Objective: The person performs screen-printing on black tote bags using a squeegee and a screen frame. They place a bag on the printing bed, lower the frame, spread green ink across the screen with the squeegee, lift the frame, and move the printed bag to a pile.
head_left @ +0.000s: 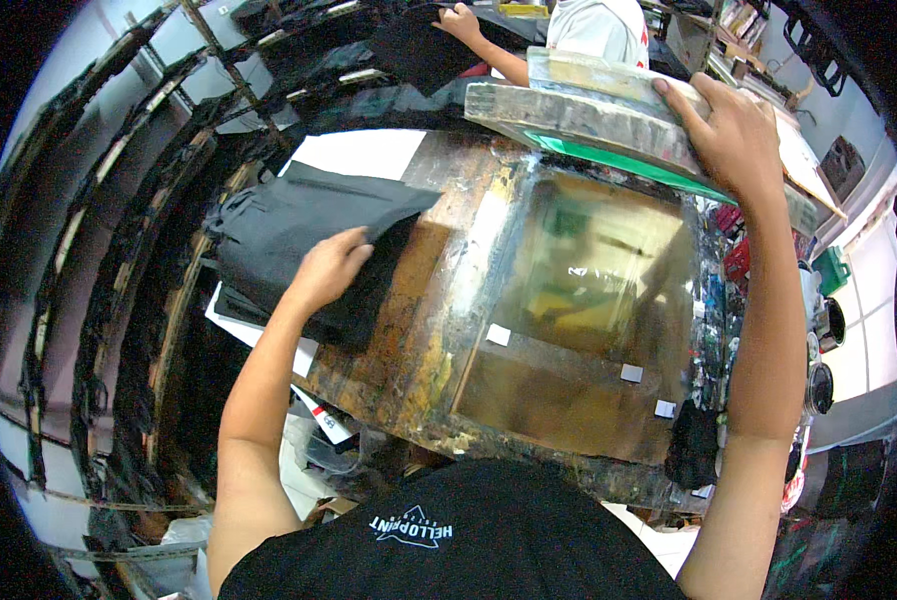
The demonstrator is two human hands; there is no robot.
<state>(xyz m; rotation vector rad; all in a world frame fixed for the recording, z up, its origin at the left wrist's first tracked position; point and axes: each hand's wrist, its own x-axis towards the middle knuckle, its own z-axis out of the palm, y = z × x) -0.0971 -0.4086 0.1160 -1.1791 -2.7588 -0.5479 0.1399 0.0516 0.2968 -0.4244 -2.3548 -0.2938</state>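
My left hand (337, 264) is at the lower edge of a black fabric piece (314, 205) on a dark pile at the table's left. Its fingers are bent together over that edge, the tips slightly blurred. My right hand (734, 135) is closed over the top edge of a raised screen printing frame (589, 115), thumb on the near side. Green shows along the frame's underside. Below it, a glossy brownish printing board (579, 400) with a small white print mark lies on the table. Small white squares (499, 335) are stuck on the board.
Racks (159, 330) hung with dark cloth curve along the left. Another person's arm (499, 60) reaches over dark fabric at the far side. Tins (820, 385) and clutter crowd the right edge. The worktable (419, 320) is stained with paint.
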